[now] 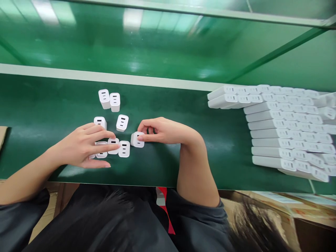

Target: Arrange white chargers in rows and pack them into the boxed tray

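My right hand (157, 130) pinches a white USB charger (134, 140) between thumb and fingers, its port face turned up, low over or on the green table. My left hand (85, 145) lies with fingers spread over several more white chargers; its fingertips reach over a charger (113, 148) in a short row. Just right of those fingers stands another charger (124, 149). One charger (99, 121) sits behind the left hand, partly covered by it. Beyond the hands are a single charger (122, 123) and a pair of chargers (109, 100).
Many white chargers lie in stacked rows (283, 133) on the right of the green table (168, 164). A pale ledge (157, 82) runs along the back below a glossy green panel (147, 45). Cardboard boxes (288, 210) stand below the front edge.
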`<control>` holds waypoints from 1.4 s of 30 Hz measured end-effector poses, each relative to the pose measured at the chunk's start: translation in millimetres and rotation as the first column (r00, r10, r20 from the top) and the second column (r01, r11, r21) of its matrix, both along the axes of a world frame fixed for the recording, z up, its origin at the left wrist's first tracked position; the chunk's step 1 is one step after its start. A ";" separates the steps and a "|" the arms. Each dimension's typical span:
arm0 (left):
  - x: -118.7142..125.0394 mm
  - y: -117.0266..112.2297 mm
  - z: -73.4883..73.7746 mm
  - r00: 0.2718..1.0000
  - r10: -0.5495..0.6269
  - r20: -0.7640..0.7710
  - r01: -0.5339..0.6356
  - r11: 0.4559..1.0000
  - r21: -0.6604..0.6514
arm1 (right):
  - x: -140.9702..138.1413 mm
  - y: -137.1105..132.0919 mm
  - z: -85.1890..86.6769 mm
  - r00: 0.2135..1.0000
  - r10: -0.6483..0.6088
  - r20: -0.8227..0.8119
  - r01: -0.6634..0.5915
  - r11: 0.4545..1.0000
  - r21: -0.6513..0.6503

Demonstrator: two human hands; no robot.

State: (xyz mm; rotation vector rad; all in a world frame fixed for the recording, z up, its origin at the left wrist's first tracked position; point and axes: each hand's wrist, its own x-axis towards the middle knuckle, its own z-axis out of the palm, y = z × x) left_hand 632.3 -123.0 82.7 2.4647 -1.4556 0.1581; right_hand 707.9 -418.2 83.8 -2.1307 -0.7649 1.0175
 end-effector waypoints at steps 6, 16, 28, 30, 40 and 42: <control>2.7 3.5 -0.7 0.999 0.017 0.042 -0.014 0.998 -0.056 | 7.3 15.8 -32.9 0.821 -0.503 0.271 0.422 0.854 0.305; 15.6 14.0 -0.8 0.947 0.317 0.049 -0.304 0.935 -0.183 | 3.3 44.2 -61.4 0.700 -0.667 0.255 0.428 0.678 0.598; 25.7 23.4 -14.2 0.907 0.420 0.024 -0.410 0.896 -0.173 | -4.4 52.1 -60.3 0.685 -0.607 0.403 0.255 0.718 0.648; 25.6 23.5 -13.4 0.907 0.420 0.012 -0.413 0.895 -0.168 | -5.7 50.9 -58.0 0.712 -0.537 0.451 0.160 0.751 0.641; 24.3 15.8 -19.9 0.884 0.439 -0.160 -0.451 0.892 -0.043 | -15.0 61.4 -67.7 0.750 -0.385 0.538 0.053 0.846 0.531; 23.9 10.5 -22.7 0.855 0.464 -0.232 -0.485 0.874 -0.040 | -18.1 64.3 -67.3 0.708 -0.398 0.584 0.057 0.855 0.515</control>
